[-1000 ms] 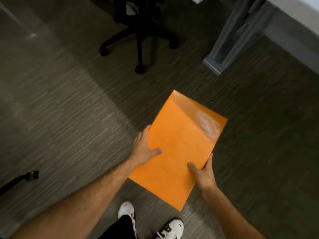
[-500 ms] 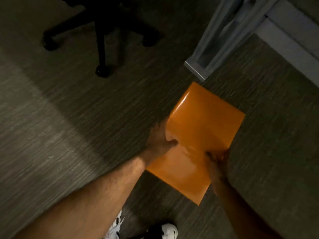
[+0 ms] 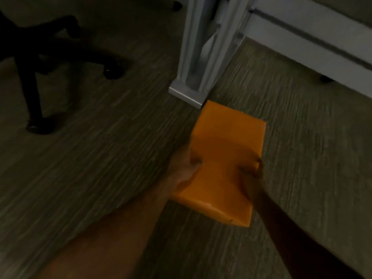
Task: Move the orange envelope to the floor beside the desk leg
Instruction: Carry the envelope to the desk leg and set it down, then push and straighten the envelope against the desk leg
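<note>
Fingers: both thumbs press down on the top face of the orange envelope while the other fingers curl under its side edges, so each hand is clamped on the sheet; neither has let go.
Left hand: grips the left edge about midway along, thumb dug in enough to dimple the paper.
Right hand: grips the right edge opposite it, deep in shadow.
Envelope position: its far corner now sits just beside the foot of the desk leg, where a second ago it was held well short of it in the open.
Envelope attitude: a second ago it lay nearly flat to the camera; now it looks foreshortened, far end pitched down toward the floor, near end raised.
Contact: frame is dark and smeared, so I cannot tell whether the far edge already touches the carpet or hangs just above it.
View: the desk leg fills far more of the picture than before, and the office chair base has slid off to the left.
Meaning for the task: carrying seems done and the right spot reached; what appears left is laying the near end down flat and loosening both grips.
</note>
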Available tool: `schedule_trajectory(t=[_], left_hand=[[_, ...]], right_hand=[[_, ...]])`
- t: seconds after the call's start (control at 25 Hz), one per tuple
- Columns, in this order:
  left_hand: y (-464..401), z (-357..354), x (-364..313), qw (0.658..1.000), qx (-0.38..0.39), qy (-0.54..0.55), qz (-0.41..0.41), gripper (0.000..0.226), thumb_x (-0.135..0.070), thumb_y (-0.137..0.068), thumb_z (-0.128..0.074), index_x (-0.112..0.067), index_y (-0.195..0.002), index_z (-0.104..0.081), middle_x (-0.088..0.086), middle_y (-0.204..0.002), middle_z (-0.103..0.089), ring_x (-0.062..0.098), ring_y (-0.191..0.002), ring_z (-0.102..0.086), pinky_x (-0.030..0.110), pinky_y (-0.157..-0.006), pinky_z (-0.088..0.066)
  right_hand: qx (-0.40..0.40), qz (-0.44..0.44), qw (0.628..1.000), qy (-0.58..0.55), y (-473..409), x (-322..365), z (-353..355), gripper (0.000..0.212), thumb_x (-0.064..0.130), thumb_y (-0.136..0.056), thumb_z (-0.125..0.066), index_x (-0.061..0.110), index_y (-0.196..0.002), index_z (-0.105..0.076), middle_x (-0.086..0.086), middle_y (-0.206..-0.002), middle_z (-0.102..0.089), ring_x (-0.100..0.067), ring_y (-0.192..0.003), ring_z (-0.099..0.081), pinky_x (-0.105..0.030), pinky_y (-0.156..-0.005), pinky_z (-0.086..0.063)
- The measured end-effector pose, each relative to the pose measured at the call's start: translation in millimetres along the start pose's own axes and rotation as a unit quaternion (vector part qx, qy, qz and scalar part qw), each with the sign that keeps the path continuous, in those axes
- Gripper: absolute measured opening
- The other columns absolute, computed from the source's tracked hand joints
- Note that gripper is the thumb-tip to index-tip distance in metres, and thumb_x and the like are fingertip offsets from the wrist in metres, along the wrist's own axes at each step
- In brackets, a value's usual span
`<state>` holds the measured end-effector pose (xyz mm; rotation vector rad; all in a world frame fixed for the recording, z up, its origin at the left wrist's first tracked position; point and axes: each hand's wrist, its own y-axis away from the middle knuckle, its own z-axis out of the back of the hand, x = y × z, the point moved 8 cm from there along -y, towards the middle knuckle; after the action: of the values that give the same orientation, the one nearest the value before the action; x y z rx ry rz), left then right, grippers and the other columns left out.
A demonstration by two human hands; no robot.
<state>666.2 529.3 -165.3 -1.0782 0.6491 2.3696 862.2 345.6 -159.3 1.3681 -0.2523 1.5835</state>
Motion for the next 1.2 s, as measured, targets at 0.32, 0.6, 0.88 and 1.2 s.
schedule_trajectory(t=[0.32,0.6,0.88,1.2], left_hand=[[-14,-20,-1,0.990,-0.011,-0.126,-0.069,0.088,-0.071,-0.083,-0.038,-0.046,-0.152,0.011,-0.008,-0.164,0.016,0.027,-0.150,0.003,0.052,-0.114,-0.012],[43,-41,-5,0.908,0.102,-0.328,-0.240,0.101,-0.088,-0.078,-0.028,-0.036,-0.156,0.010,-0.003,-0.163,0.027,0.026,-0.145,0.032,0.069,-0.114,-0.004],[61,-36,-8,0.903,0.118,-0.341,-0.234,0.108,-0.090,-0.075,-0.031,-0.035,-0.154,0.018,-0.002,-0.160,0.033,0.027,-0.144,0.033,0.068,-0.111,0.000],[31,-39,-18,0.914,0.121,-0.311,-0.230,0.107,-0.087,-0.074,-0.039,-0.036,-0.156,0.008,-0.003,-0.161,0.030,0.022,-0.146,0.029,0.063,-0.115,-0.003]], right_hand=[[-0.075,0.152,0.910,0.378,-5,-7,-16,0.084,0.085,-0.086,-0.014,0.045,-0.159,0.002,0.006,-0.172,0.007,-0.032,-0.156,0.003,-0.066,-0.119,-0.016],[-0.003,0.218,0.862,0.457,38,-17,-32,0.069,0.071,-0.093,-0.006,0.048,-0.158,0.002,0.010,-0.169,0.010,-0.022,-0.155,0.014,-0.064,-0.122,-0.009],[0.062,0.247,0.802,0.540,113,-55,-40,0.087,0.083,-0.090,-0.018,0.038,-0.160,0.009,0.003,-0.170,0.017,-0.031,-0.155,0.017,-0.070,-0.119,-0.002],[0.054,0.235,0.812,0.531,87,-45,-40,0.103,0.093,-0.079,-0.023,0.035,-0.162,-0.002,-0.001,-0.172,0.000,-0.036,-0.156,0.000,-0.076,-0.107,-0.031]])
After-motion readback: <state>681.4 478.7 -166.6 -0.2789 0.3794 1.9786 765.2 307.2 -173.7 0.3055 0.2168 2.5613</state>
